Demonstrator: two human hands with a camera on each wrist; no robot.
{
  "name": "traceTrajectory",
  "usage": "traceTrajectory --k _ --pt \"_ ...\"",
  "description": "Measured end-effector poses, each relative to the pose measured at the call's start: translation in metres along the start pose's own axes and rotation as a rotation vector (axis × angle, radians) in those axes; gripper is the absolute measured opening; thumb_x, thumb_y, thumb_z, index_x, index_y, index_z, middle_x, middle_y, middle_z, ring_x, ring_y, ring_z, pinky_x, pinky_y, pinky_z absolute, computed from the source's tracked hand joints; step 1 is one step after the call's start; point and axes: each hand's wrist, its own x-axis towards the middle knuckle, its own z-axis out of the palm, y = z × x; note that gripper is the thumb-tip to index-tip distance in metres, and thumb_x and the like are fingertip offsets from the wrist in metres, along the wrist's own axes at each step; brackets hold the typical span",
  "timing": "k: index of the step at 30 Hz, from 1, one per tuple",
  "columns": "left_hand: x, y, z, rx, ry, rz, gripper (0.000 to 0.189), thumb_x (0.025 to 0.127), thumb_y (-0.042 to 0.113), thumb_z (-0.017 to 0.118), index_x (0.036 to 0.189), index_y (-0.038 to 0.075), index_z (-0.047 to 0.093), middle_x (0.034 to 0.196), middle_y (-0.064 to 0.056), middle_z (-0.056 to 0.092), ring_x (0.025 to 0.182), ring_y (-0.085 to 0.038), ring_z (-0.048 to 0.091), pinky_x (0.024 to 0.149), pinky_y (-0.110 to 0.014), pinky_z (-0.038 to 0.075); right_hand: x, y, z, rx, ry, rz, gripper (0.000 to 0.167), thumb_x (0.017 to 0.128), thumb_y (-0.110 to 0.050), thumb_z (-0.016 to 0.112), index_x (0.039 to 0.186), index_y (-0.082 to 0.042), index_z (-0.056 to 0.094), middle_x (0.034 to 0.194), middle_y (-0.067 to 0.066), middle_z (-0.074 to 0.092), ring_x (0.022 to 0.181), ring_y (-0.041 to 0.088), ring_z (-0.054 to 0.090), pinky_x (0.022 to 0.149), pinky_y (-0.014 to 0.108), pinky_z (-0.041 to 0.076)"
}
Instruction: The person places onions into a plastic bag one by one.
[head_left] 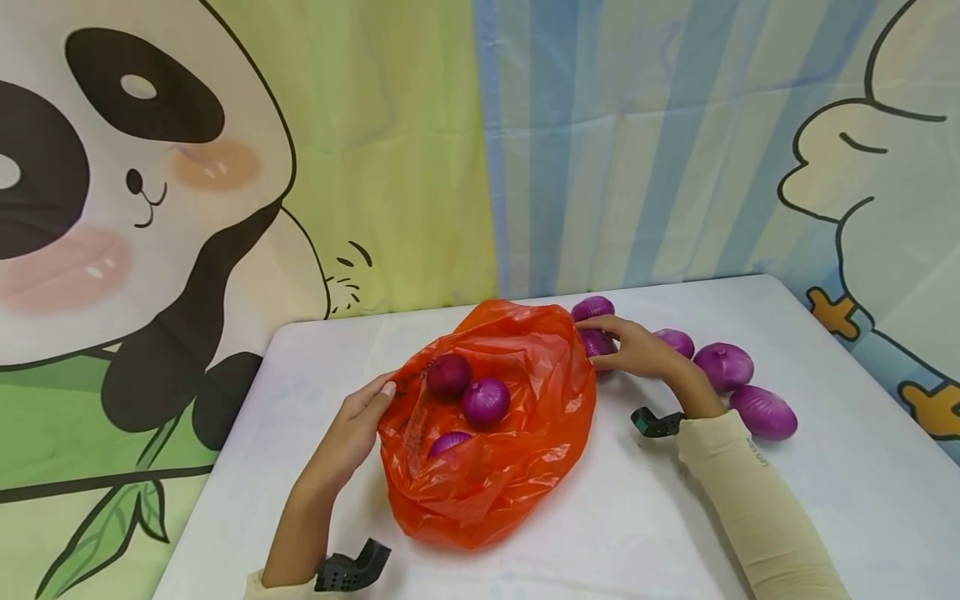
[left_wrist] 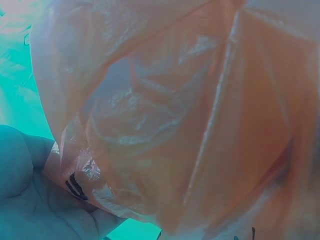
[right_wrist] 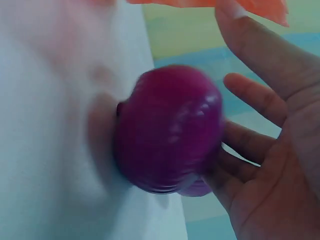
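Observation:
An orange-red plastic bag (head_left: 517,483) lies spread on the table with its mouth facing up. Inside it sit a dark red onion (head_left: 448,375), a purple onion (head_left: 486,402) and a third onion (head_left: 450,442) partly hidden by a fold. My left hand (head_left: 356,425) pinches the bag's left rim, thumb on top; the left wrist view is mostly filled by the film. At the bag's right side, my right hand (head_left: 633,346) is around a purple onion (right_wrist: 170,130) on the table, fingers loosely extended behind it and thumb near the bag's edge.
Behind the right hand's onion is another onion (head_left: 592,307) near the table's back edge. To the right of that hand lie a smaller onion (head_left: 677,342), a round onion (head_left: 723,367) and a long onion (head_left: 763,412). A printed curtain (head_left: 390,167) hangs behind the white table (head_left: 622,525).

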Motion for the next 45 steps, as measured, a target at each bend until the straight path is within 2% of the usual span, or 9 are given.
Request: traceTrajectory --k 7,15,26,32,38,41,45 --pt "0.000 -0.002 0.001 -0.002 0.003 0.000 0.045 0.107 0.028 0.037 0.144 0.004 0.046 0.142 -0.012 0.048 0.132 -0.029 0.043 0.108 -0.050 0.033 0.000 0.000 0.006 0.011 -0.030 0.024 0.067 0.080 -0.019 0.082 0.140 -0.015 0.052 0.140 0.012 0.050 0.124 0.037 0.048 0.095 0.053 0.046" --pt "-0.001 -0.002 0.001 0.011 0.005 -0.003 0.047 0.106 0.034 0.038 0.144 0.007 0.046 0.142 -0.009 0.049 0.131 -0.027 0.044 0.107 -0.049 0.035 -0.001 -0.007 0.006 -0.067 -0.029 0.013 0.056 0.085 -0.010 0.076 0.137 -0.009 0.054 0.135 0.014 0.054 0.120 0.035 0.051 0.097 0.052 0.045" --pt "-0.001 -0.002 0.002 -0.016 -0.001 0.007 0.045 0.107 0.029 0.037 0.144 0.005 0.046 0.142 -0.011 0.049 0.132 -0.028 0.043 0.108 -0.049 0.033 -0.004 -0.013 0.004 -0.117 0.003 -0.032 0.056 0.086 -0.007 0.074 0.138 -0.005 0.053 0.137 0.018 0.052 0.122 0.040 0.049 0.096 0.056 0.044" --pt "-0.001 -0.001 0.002 -0.008 0.006 -0.002 0.045 0.107 0.030 0.037 0.144 0.006 0.046 0.142 -0.011 0.049 0.131 -0.028 0.044 0.108 -0.050 0.034 -0.003 -0.022 -0.004 -0.083 0.011 -0.048 0.059 0.087 -0.006 0.073 0.141 -0.005 0.049 0.139 0.020 0.050 0.120 0.041 0.050 0.092 0.054 0.048" --pt "0.000 -0.002 0.001 -0.008 0.005 -0.004 0.046 0.107 0.030 0.037 0.144 0.005 0.045 0.142 -0.012 0.049 0.132 -0.028 0.044 0.108 -0.048 0.034 -0.003 -0.033 -0.013 -0.005 0.011 -0.036 0.060 0.088 -0.011 0.073 0.143 -0.010 0.048 0.134 0.016 0.052 0.114 0.036 0.053 0.087 0.048 0.053" --pt "0.000 -0.003 0.000 -0.005 -0.001 0.004 0.046 0.107 0.030 0.037 0.144 0.005 0.045 0.142 -0.011 0.048 0.132 -0.028 0.044 0.107 -0.048 0.034 -0.004 -0.038 -0.018 -0.007 0.027 -0.070 0.059 0.088 -0.013 0.073 0.142 -0.008 0.049 0.133 0.016 0.051 0.111 0.034 0.054 0.086 0.046 0.054" --pt "-0.001 -0.002 -0.001 -0.003 -0.004 0.005 0.047 0.106 0.033 0.037 0.145 0.006 0.044 0.143 -0.009 0.048 0.132 -0.026 0.044 0.107 -0.047 0.035 -0.007 -0.052 -0.024 -0.020 0.066 -0.111 0.058 0.089 -0.013 0.072 0.141 -0.003 0.048 0.138 0.020 0.048 0.114 0.036 0.053 0.090 0.050 0.051"
